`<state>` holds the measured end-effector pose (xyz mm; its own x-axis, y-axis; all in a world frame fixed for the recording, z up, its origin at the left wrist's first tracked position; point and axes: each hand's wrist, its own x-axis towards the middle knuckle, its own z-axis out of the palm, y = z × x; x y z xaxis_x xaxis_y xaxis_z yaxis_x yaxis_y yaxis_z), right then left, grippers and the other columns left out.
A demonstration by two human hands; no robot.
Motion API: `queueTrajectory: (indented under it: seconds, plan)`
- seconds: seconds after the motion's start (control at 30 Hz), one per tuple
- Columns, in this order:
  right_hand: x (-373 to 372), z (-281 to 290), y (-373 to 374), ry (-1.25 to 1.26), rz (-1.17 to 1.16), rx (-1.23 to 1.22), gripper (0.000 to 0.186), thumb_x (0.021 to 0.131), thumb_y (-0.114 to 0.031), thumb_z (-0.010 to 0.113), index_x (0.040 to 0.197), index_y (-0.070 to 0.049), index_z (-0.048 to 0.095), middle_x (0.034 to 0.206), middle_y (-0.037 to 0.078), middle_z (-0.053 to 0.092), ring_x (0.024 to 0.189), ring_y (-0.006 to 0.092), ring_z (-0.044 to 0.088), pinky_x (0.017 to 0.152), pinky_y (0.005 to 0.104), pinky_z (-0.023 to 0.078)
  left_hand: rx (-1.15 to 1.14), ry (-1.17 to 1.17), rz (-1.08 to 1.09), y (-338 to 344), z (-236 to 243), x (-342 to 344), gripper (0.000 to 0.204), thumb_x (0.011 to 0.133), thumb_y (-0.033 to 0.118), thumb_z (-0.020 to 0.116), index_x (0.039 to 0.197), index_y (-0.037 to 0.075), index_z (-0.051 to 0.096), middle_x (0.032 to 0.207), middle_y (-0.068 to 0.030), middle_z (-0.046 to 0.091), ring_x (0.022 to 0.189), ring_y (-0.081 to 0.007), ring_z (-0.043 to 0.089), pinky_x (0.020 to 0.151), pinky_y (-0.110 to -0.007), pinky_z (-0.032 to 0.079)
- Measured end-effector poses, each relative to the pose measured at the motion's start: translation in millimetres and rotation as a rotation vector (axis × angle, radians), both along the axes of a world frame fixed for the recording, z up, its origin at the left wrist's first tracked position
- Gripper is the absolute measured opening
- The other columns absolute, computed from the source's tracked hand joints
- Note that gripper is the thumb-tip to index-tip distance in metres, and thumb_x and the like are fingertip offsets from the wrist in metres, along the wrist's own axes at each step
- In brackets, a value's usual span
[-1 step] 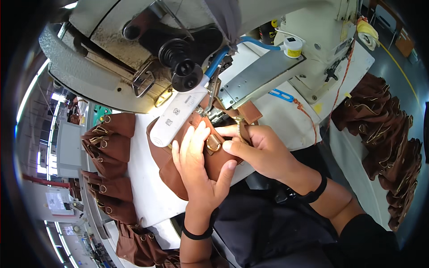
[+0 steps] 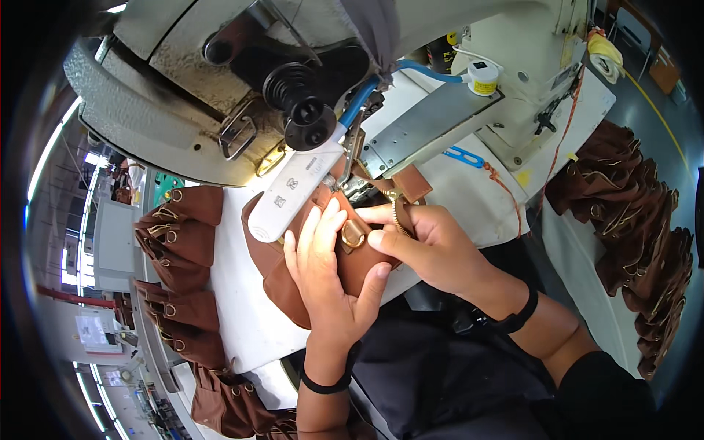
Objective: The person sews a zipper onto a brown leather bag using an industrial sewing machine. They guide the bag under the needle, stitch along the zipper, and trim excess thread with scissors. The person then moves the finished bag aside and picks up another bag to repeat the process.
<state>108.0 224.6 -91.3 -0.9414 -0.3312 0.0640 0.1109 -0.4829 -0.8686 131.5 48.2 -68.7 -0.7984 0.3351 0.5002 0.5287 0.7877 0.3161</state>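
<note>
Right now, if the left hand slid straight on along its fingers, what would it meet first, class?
Probably the metal presser parts of the sewing machine, just beyond the left hand on the brown leather bag; the white paddle-shaped piece is close by on the left, its height unclear.

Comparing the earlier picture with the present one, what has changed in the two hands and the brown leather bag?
Nothing visibly changed, apart from a very slight shift of the whole view. The left hand still presses on the brown leather bag; the right hand still pinches it beside the round gold metal ring.
</note>
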Motion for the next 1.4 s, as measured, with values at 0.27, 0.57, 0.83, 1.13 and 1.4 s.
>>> queueTrajectory:
  seconds: [0.27, 0.57, 0.83, 1.13, 1.4]
  plan:
    - [-5, -2, 3, 0.020, 0.042, 0.050, 0.035, 0.104, -0.008, 0.051, 0.134, 0.005, 0.063, 0.115, 0.006, 0.069, 0.103, 0.0091, 0.063, 0.091, 0.0276, 0.051, 0.028, 0.020, 0.003, 0, -5, -6, 0.072, 0.087, 0.035, 0.075, 0.144, 0.002, 0.047, 0.148, -0.0214, 0.053, 0.142, -0.0400, 0.044, 0.120, -0.058, 0.017]
    - [-21, -7, -4, 0.056, -0.024, -0.010, 0.031, 0.099, -0.008, 0.057, 0.125, 0.002, 0.069, 0.088, -0.001, 0.067, 0.077, 0.0040, 0.057, 0.070, 0.0231, 0.049, 0.111, 0.018, 0.021, -5, -15, -23, 0.057, 0.096, 0.034, 0.064, 0.142, 0.004, 0.049, 0.149, -0.0184, 0.054, 0.145, -0.0369, 0.045, 0.124, -0.057, 0.014]
    - [-21, -8, -4, 0.109, -0.052, 0.089, 0.027, 0.100, -0.009, 0.057, 0.120, 0.004, 0.070, 0.094, 0.003, 0.070, 0.084, 0.0078, 0.062, 0.078, 0.0262, 0.052, -0.109, 0.190, 0.332, 25, 2, -4, 0.035, 0.092, 0.018, 0.073, 0.123, 0.003, 0.068, 0.124, -0.0149, 0.066, 0.119, -0.0343, 0.059, 0.101, -0.041, 0.044]
    - [-14, -11, 2, 0.015, 0.075, -0.001, 0.022, 0.101, -0.011, 0.063, 0.116, 0.004, 0.070, 0.103, 0.009, 0.073, 0.096, 0.0152, 0.070, 0.090, 0.0309, 0.056, 0.436, -0.035, 0.348, 37, 1, -16, 0.021, 0.098, 0.010, 0.070, 0.116, -0.002, 0.066, 0.095, -0.0042, 0.069, 0.078, -0.0070, 0.063, 0.068, -0.023, 0.051]
    - [-11, -6, 0, -0.018, 0.063, -0.074, 0.015, 0.100, -0.010, 0.066, 0.107, 0.003, 0.070, 0.096, 0.008, 0.073, 0.089, 0.0132, 0.069, 0.084, 0.0299, 0.056, 0.536, -0.013, 0.326, 35, -4, -7, 0.008, 0.096, 0.004, 0.070, 0.100, -0.003, 0.069, 0.114, -0.0172, 0.073, 0.095, -0.0190, 0.070, 0.079, -0.031, 0.057]
